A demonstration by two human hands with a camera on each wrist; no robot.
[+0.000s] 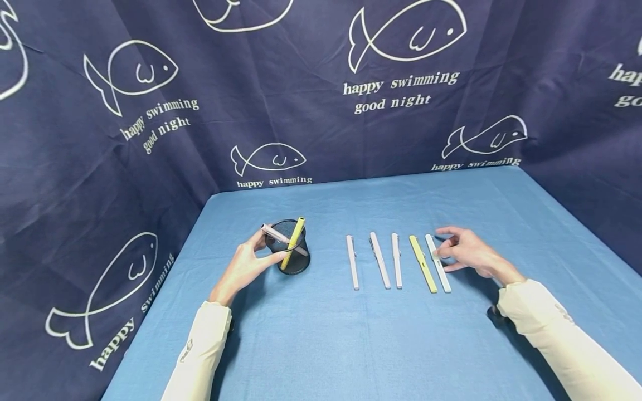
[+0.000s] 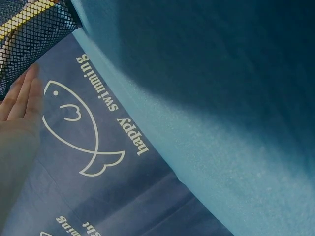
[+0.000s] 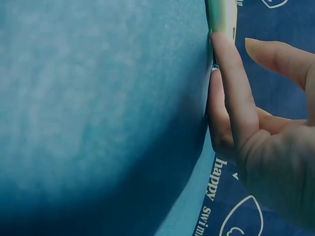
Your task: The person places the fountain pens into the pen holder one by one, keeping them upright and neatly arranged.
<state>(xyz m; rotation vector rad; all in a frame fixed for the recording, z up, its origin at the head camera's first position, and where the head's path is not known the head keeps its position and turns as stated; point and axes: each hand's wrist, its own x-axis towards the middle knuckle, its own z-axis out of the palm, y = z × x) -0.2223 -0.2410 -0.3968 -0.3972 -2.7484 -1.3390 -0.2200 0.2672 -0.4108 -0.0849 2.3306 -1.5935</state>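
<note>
My left hand [image 1: 246, 268] holds a black mesh pen cup [image 1: 302, 264] at the table's left, thumb and fingers on either side of it. Inside the cup lean a yellow pen [image 1: 297, 229] and a pale pink pen [image 1: 273, 233]. In the left wrist view the fingers [image 2: 22, 101] lie along the mesh. On the right, my right hand [image 1: 471, 255] touches the white pen [image 1: 442, 273] that lies on the table. The right wrist view shows a fingertip against that pen [image 3: 222, 17], with the thumb apart from it. Beside it lies another yellow pen [image 1: 424, 268].
Three pale pink pens, the left one [image 1: 353, 264], the middle one [image 1: 380, 262] and the right one [image 1: 397, 262], lie in the row between cup and yellow pen. A blue cloth [image 1: 351, 345] covers the table. Dark curtains [image 1: 321, 111] with fish drawings stand behind and beside it.
</note>
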